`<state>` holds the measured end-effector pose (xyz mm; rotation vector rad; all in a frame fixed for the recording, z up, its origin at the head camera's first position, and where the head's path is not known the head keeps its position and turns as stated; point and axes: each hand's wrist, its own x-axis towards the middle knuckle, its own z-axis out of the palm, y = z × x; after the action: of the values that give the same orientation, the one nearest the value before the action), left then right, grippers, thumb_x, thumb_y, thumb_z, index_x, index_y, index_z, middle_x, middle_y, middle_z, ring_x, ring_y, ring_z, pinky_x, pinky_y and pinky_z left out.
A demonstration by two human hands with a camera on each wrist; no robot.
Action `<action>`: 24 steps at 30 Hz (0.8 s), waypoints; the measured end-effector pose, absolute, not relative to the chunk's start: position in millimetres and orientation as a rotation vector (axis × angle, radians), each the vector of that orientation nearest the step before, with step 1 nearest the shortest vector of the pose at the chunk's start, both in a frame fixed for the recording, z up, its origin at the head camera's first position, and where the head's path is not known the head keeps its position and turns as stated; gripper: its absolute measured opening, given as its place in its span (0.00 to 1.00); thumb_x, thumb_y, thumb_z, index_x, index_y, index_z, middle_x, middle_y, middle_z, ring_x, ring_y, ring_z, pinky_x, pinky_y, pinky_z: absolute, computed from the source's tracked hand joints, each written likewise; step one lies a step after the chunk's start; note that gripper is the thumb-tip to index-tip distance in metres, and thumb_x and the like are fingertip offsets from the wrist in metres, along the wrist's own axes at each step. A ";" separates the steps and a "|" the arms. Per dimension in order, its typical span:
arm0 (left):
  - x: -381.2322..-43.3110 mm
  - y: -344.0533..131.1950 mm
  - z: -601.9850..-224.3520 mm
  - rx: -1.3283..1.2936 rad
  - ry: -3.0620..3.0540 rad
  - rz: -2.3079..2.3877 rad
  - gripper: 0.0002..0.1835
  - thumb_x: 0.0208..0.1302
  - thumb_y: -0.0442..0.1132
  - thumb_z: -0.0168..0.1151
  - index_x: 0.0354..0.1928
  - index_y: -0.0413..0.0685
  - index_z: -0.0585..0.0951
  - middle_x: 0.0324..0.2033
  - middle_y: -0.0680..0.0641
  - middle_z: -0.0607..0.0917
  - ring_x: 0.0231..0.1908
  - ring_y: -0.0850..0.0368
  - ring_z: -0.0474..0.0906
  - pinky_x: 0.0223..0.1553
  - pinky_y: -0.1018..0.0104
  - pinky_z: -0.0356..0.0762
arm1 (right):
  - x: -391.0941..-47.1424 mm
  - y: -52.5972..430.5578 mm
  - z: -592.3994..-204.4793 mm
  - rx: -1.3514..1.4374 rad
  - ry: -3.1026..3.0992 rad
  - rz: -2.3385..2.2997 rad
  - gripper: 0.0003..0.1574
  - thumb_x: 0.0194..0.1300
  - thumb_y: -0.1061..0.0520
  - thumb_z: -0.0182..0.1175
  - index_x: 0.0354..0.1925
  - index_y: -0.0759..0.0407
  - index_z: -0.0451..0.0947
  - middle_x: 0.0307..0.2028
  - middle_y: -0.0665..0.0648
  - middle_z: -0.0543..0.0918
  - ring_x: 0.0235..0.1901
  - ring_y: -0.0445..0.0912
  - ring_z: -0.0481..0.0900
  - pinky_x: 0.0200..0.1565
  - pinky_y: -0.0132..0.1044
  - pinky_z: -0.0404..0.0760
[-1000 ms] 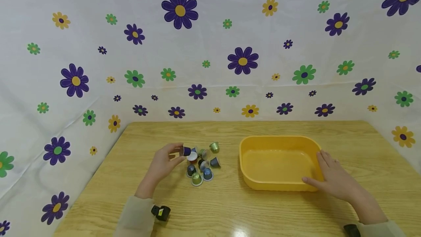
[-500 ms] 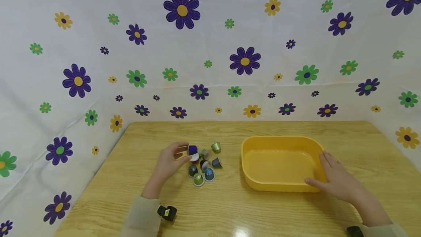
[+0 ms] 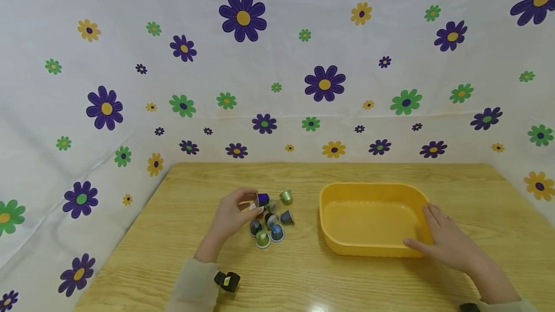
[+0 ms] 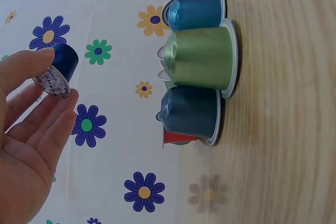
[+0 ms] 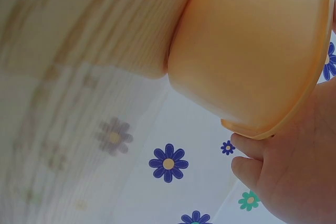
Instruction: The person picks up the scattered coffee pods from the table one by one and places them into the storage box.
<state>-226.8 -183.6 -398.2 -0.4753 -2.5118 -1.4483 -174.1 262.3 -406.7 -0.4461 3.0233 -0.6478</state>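
Observation:
My left hand (image 3: pixel 230 213) pinches a dark blue coffee capsule (image 3: pixel 262 200) between thumb and fingers, above the capsule pile's left side. In the left wrist view the held capsule (image 4: pixel 65 62) is tilted, its printed foil lid turned towards the palm. Below it, several more capsules stand or lie close together: a green one (image 3: pixel 262 239), a blue one (image 3: pixel 277 233), a dark one (image 3: pixel 256 227) and a grey one (image 3: pixel 287 217). My right hand (image 3: pixel 453 242) rests on the right end of a yellow plastic basin (image 3: pixel 373 249), fingers extended along its rim and thumb at the front edge.
A light green capsule (image 3: pixel 286 197) lies at the back of the pile. The wooden table (image 3: pixel 303 278) runs back to a white cloth (image 3: pixel 260 61) with printed flowers, which also hangs at both sides. Bare tabletop separates the pile from the basin.
The left hand has carried the dark blue capsule a little to the right, over the pile. My right hand keeps its place on the basin. The head view has shifted slightly.

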 end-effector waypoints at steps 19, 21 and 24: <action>-229.6 -162.4 -397.9 -0.566 -2.472 -1.436 0.20 0.47 0.30 0.67 0.45 0.36 0.75 0.41 0.44 0.79 0.43 0.51 0.76 0.46 0.61 0.72 | -174.9 262.6 -405.5 -0.456 3.020 -0.669 0.61 0.55 0.36 0.55 0.60 0.83 0.42 0.60 0.81 0.44 0.59 0.70 0.42 0.57 0.62 0.40; -229.7 -159.3 -397.2 -0.579 -2.465 -1.448 0.20 0.47 0.29 0.66 0.45 0.36 0.75 0.40 0.44 0.79 0.43 0.51 0.76 0.46 0.61 0.72 | -174.8 262.7 -405.3 -0.458 3.021 -0.671 0.61 0.55 0.36 0.55 0.60 0.84 0.42 0.60 0.81 0.44 0.59 0.70 0.42 0.57 0.62 0.40; -229.8 -155.1 -396.9 -0.599 -2.457 -1.470 0.19 0.48 0.29 0.66 0.45 0.36 0.75 0.40 0.45 0.79 0.42 0.51 0.76 0.46 0.60 0.72 | -174.9 262.8 -405.2 -0.461 3.021 -0.673 0.61 0.55 0.36 0.55 0.60 0.84 0.42 0.60 0.81 0.44 0.59 0.71 0.42 0.57 0.61 0.40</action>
<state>-229.8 -155.1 -396.9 -0.5988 -2.4571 -1.4696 -174.9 262.8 -405.2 -0.4613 3.0211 -0.6730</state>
